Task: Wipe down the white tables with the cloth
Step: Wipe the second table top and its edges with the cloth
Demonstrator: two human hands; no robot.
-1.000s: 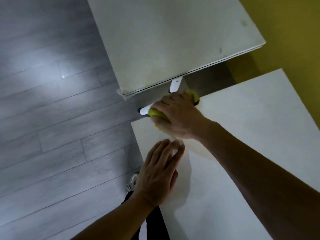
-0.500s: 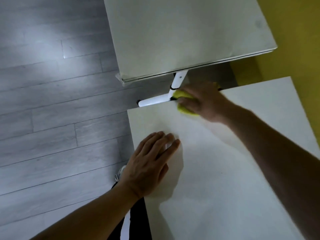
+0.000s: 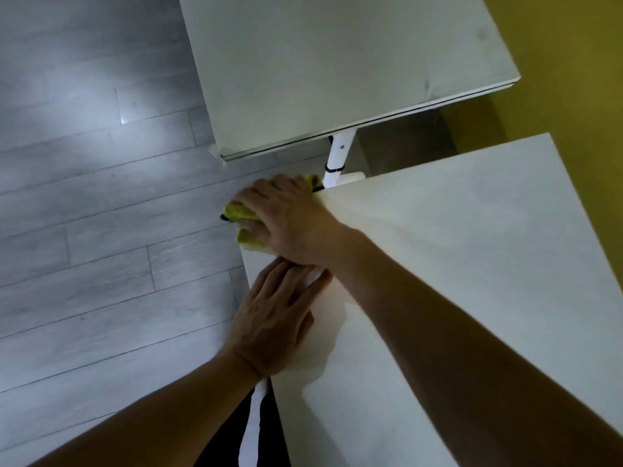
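Grey wood-plank floor point(image 3: 101, 230), pale glare patch at upper left. Mustard-yellow wall point(image 3: 573, 79) along the right side. Black trouser leg with a white side stripe point(image 3: 251, 433) at bottom edge.

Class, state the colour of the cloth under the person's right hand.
Yellow-green. The cloth shows in the head view, beneath the right hand.

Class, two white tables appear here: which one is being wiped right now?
The nearer table, lower right: the right hand presses the yellow cloth on its corner. The farther table is untouched.
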